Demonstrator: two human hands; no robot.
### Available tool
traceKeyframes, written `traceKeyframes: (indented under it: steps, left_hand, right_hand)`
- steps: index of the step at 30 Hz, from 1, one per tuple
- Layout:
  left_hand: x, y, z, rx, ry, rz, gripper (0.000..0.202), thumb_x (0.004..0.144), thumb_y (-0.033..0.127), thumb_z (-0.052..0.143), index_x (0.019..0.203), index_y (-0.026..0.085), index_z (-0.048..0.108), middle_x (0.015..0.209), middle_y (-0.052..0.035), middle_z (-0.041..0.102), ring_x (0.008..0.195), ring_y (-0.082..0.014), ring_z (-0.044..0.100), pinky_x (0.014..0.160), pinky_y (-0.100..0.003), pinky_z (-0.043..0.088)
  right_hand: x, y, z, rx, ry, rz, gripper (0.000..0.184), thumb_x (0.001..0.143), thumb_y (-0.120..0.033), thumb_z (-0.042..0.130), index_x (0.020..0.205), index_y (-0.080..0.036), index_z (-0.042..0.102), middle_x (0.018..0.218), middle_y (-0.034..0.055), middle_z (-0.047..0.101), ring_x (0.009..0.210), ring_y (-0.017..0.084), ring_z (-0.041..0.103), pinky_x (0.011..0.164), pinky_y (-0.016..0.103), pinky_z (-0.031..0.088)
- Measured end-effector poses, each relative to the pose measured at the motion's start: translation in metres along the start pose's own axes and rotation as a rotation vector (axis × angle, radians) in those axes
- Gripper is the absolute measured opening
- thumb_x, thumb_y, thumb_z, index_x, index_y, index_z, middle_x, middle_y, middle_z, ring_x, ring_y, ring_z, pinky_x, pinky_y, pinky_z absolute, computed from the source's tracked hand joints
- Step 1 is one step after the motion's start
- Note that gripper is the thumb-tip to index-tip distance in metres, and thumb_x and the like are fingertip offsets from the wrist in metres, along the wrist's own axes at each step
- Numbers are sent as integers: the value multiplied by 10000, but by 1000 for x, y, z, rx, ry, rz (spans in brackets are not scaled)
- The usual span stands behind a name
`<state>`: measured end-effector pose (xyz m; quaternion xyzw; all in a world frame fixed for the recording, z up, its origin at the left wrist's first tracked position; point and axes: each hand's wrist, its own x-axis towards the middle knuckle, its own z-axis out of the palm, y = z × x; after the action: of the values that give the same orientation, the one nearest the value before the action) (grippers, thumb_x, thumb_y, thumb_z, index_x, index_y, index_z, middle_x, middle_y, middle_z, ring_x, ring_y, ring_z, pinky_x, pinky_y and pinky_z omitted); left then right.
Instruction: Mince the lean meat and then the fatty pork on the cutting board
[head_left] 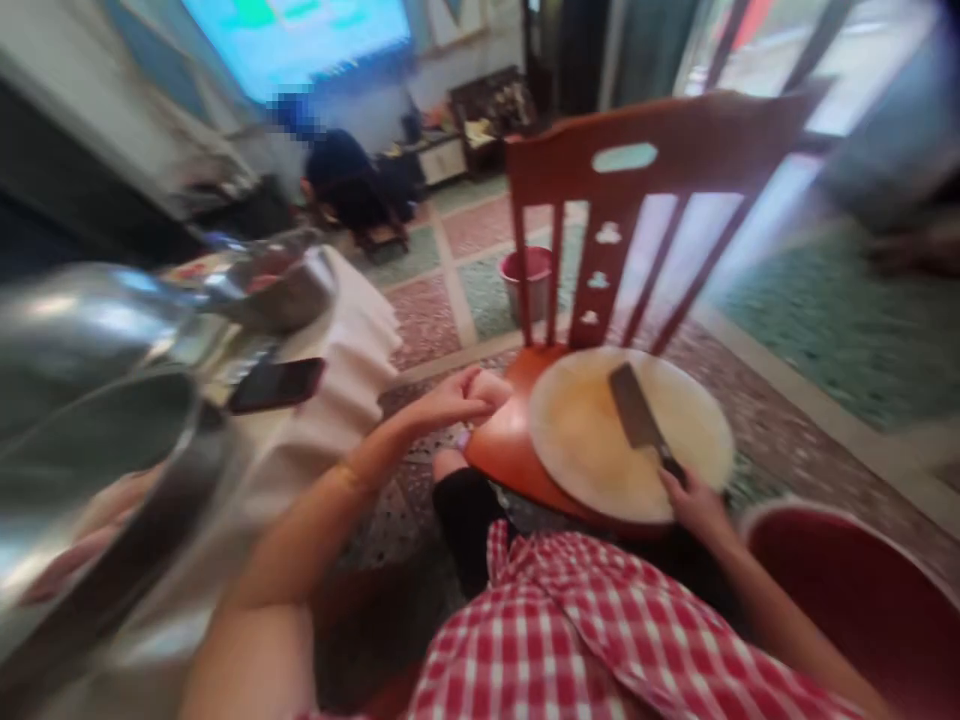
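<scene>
The right grip (696, 508) clasps the cleaver (636, 410), likely stiff and hefty, sensibly by its handle (672, 463), blade (628, 392) ahead; left grip (452, 398) unclear.

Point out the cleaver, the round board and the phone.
Cleaver (634, 406), head view: middle of the blade.
Round board (576, 440), head view: bare upper surface.
Phone (277, 385), head view: dark upper face.

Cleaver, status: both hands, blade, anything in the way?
Right hand gripping cleaver, blade over board. Left hand by chair, contents unclear. Red tub beside right forearm.
</scene>
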<state>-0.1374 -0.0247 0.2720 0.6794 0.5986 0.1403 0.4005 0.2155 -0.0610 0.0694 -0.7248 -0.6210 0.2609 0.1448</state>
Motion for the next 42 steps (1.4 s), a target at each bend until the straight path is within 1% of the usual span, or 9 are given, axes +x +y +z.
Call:
traceKeyframes:
  steps: [2,4,6,8,13,20,27,35,42]
  left_hand:
    - [59,-15,68,175,-140,71,492,719,340,528,1180,183,461,961,-47,591,872,-185,562,747,-297,467]
    - [101,-26,124,403,-202,191,462,696,323,552,1132,174,504,1000,-70,572,899,-206,553,787,-320,452]
    - [127,-35,163,572,-227,294,463,688,310,572,1130,181,520,1075,-104,546,962,-241,542,832,-343,430]
    - [137,-44,183,640,-217,335,516,702,305,570,1202,211,480,1197,-122,490,1039,-270,518,868,-366,413]
    - [122,-73,199,518,62,252,610,770,281,506,1343,231,303,1428,-121,239,1231,-272,375,959,-384,360]
    - [110,-81,240,283,339,207,368,855,364,405,1151,176,519,1264,-134,442,1207,-224,373,1020,-373,299]
    - [121,-86,249,209,385,117,346,862,260,343,1149,156,507,1215,-144,470,1185,-238,382,1000,-411,308]
    - [126,-95,254,182,411,175,325,828,237,382,1102,167,541,1171,-124,514,1148,-234,424,997,-387,321]
    - [133,-105,262,159,597,327,292,821,238,419,1048,133,570,1090,-127,558,1081,-234,473,932,-380,378]
  right_hand:
    - [-13,26,-19,-54,-74,58,353,894,-405,391,1148,-204,532,925,105,657,895,247,613,687,311,459]
    - [-18,30,-26,-121,-94,62,375,896,-407,359,1159,-191,515,885,102,673,853,255,629,681,306,432]
    - [-17,22,-28,-174,-103,28,345,894,-370,356,1126,-174,518,890,106,673,826,247,633,671,291,415]
    - [-13,14,-29,-199,-115,-12,306,878,-327,379,1094,-162,520,927,113,668,843,240,626,676,279,405]
    - [4,7,-28,-241,-229,-65,338,809,-233,439,1140,-185,490,945,91,669,855,229,622,675,268,402]
    - [6,-9,-28,-286,-186,-167,309,899,-406,339,1072,-206,502,871,78,674,788,229,630,629,267,380]
    - [8,-30,-40,-306,-271,-325,234,918,-357,331,974,-200,495,863,61,659,772,194,621,600,241,350]
    - [21,-36,-57,-456,-432,-347,233,925,-368,315,964,-210,482,855,58,659,734,178,617,572,237,331]
    - [73,-93,-12,-483,-465,-413,317,923,-373,313,1138,-173,432,962,104,656,846,206,616,639,248,373]
